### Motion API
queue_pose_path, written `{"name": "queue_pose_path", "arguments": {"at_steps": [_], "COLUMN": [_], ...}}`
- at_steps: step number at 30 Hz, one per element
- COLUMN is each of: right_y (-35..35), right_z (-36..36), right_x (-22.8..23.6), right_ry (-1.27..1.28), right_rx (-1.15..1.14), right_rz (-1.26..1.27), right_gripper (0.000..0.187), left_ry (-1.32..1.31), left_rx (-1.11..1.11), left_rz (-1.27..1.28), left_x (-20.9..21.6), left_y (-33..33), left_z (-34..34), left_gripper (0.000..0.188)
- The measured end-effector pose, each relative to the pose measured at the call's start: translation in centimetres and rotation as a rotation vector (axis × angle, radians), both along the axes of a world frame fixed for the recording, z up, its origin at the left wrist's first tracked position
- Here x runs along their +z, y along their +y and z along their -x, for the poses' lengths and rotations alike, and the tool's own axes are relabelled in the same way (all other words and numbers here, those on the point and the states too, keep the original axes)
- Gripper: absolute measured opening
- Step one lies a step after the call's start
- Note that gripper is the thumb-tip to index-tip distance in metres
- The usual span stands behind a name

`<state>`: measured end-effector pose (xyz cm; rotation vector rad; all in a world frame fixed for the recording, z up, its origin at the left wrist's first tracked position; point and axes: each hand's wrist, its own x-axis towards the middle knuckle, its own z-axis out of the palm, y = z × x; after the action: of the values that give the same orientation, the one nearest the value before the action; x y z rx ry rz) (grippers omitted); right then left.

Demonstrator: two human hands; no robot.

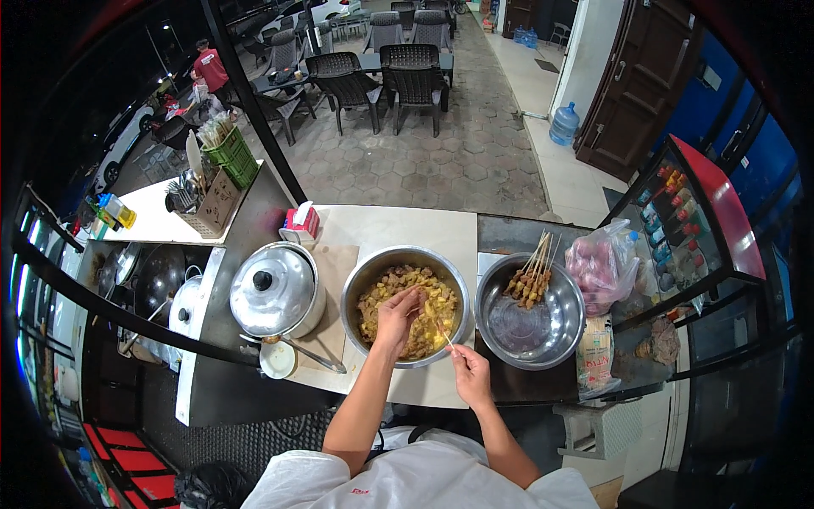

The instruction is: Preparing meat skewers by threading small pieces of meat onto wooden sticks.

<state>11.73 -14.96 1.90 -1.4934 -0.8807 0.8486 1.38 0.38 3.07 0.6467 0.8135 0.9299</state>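
Observation:
A steel bowl point(348, 318) full of yellow-coated meat pieces point(424, 288) stands in front of me. Over it my left hand point(400, 316) has its fingers drawn together; whatever they hold is hidden. My right hand point(471, 373), at the bowl's near right rim, pinches a thin bamboo skewer point(448, 340). The skewer's far end points up and left over the meat, close to my left fingers. To the right, a second steel bowl point(530, 339) holds several loaded meat skewers point(529, 287), bunched against its far side with their bare sticks leaning over the rim.
Left of the meat bowl are a lidded pot point(273, 288), a small white dish point(278, 360), a spoon point(314, 355) and a tissue pack point(300, 225). A plastic bag of reddish round items point(600, 267) and a glass display case point(687, 220) stand right. Chairs point(411, 81) lie beyond the counter.

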Motion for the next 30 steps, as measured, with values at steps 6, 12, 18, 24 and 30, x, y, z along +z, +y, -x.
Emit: {"name": "queue_pose_path", "arguments": {"at_steps": [6,12,18,24,30], "right_y": [-0.2,-0.5,-0.9,-1.0,-1.2], "right_z": [0.3,0.3,0.4,0.4,0.4], "right_x": [-0.2,0.5,0.5,0.3,0.2], "right_ry": [0.019,0.021,0.022,-0.007,-0.019], "right_rx": [0.007,-0.004,0.002,-0.002,-0.005], "right_rz": [0.001,0.009,0.015,0.007,0.016], "right_gripper": [0.018,0.018,0.019,0.019,0.018], "left_ry": [0.011,-0.033,-0.101,-0.106,-0.091], "left_rx": [0.070,0.046,0.045,0.000,-0.044], "left_rz": [-0.050,-0.004,0.105,0.262,0.302], "left_x": [-0.3,0.1,-0.5,0.1,0.1], "left_y": [-0.2,-0.3,-0.2,-0.3,-0.3], "left_z": [-0.2,-0.1,-0.1,-0.2,-0.1], "left_gripper": [0.023,0.020,0.017,0.013,0.010]}}
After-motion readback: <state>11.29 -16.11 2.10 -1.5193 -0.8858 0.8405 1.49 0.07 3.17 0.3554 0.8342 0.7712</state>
